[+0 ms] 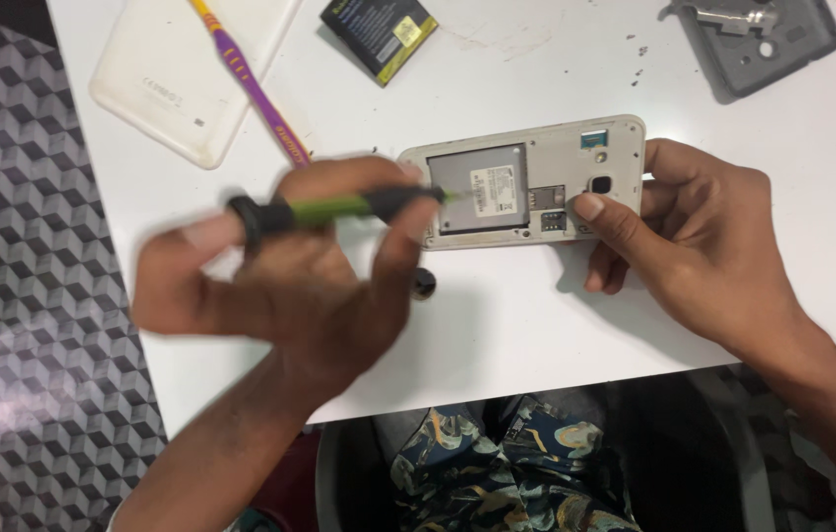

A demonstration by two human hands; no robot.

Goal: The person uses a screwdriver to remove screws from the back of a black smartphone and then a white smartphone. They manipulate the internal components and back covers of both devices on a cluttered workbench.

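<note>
The white smartphone with its back cover removed lies face down near the middle of the white surface, its empty battery bay turned up. The right hand is clamped on the phone's right end, with the thumb pressing on top beside the camera lens and the other fingers tucked around the end. The left hand is closed around a slim screwdriver with a green and black handle; the index finger rests on the rear cap and the tip points at the left rim of the phone. This hand is blurred, so I cannot tell if the tip touches a screw. To do this step well, I judge that the tip should sit straight in the screw head, the driver should be kept upright, and the phone pressed flat so it does not slide. Toward the far-left corner of the surface lie a white plastic back cover and a purple and yellow toothbrush. A black battery with a yellow label lies at the far edge, and a grey phone frame near the far-right corner.
</note>
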